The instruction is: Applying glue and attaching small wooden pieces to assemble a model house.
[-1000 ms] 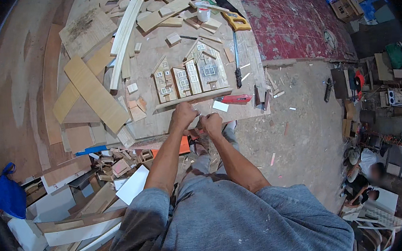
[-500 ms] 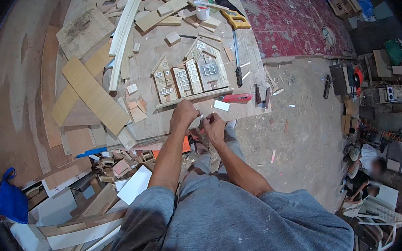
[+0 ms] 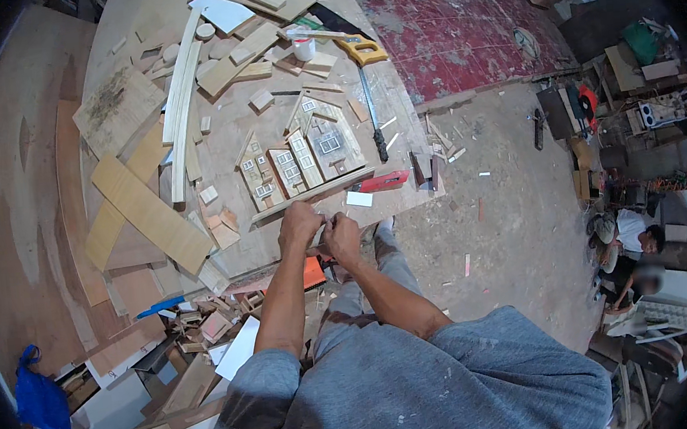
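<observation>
the view has swung, so the table (image 3: 407, 195) now sits lower and more to the left. the left hand (image 3: 300, 223) and right hand (image 3: 341, 237) stay close together by its near edge, so the same small job seems to go on. both have fingers curled in; i cannot tell what they pinch. the little wooden houses (image 3: 302, 157) are on the table, just past them.

1 head-worn fisheye camera looks down from close above the shirt (image 3: 407, 380) toward the table (image 3: 220, 158).
</observation>
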